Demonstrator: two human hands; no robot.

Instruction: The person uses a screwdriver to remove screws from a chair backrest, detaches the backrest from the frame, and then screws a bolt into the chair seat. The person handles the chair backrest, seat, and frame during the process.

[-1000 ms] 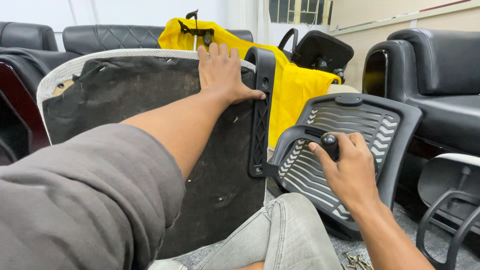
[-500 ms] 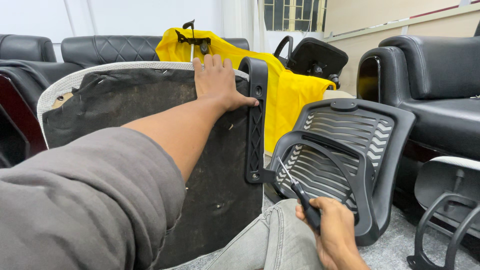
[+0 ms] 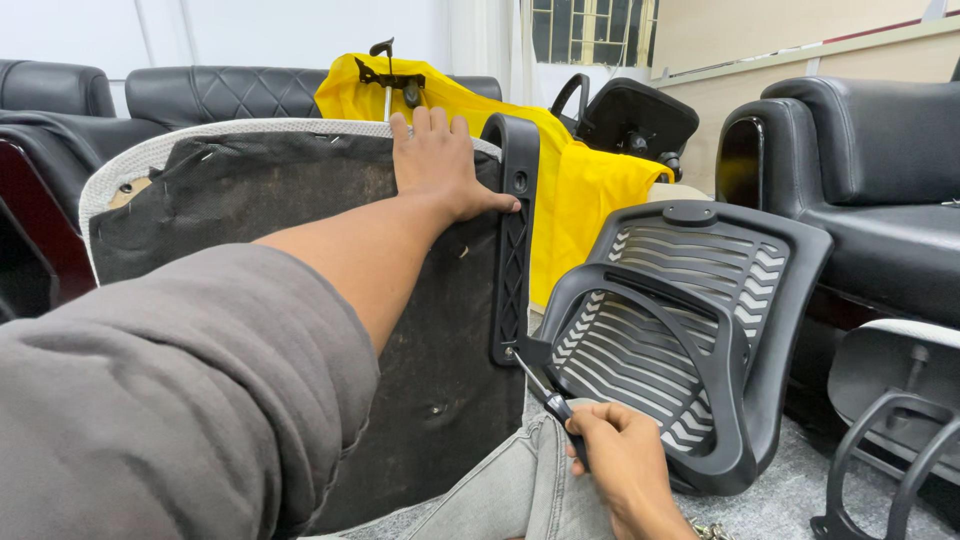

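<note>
The left hand (image 3: 440, 165) lies flat and open, arm outstretched, on the upturned seat cushion (image 3: 300, 300) at centre. Near right, the right hand (image 3: 625, 465) grips a screwdriver (image 3: 540, 392), tip at the black armrest bracket (image 3: 512, 240) on the cushion's right edge.

Seat (image 3: 300, 300): upended on its edge, underside facing the camera; torn black fabric, pale stapled rim.
Bracket (image 3: 512, 240): black plastic armrest piece, upright along the seat's right edge.
Screwdriver (image 3: 545, 395): slim, dark handle, slanted, tip at the bracket's lower end.
</note>
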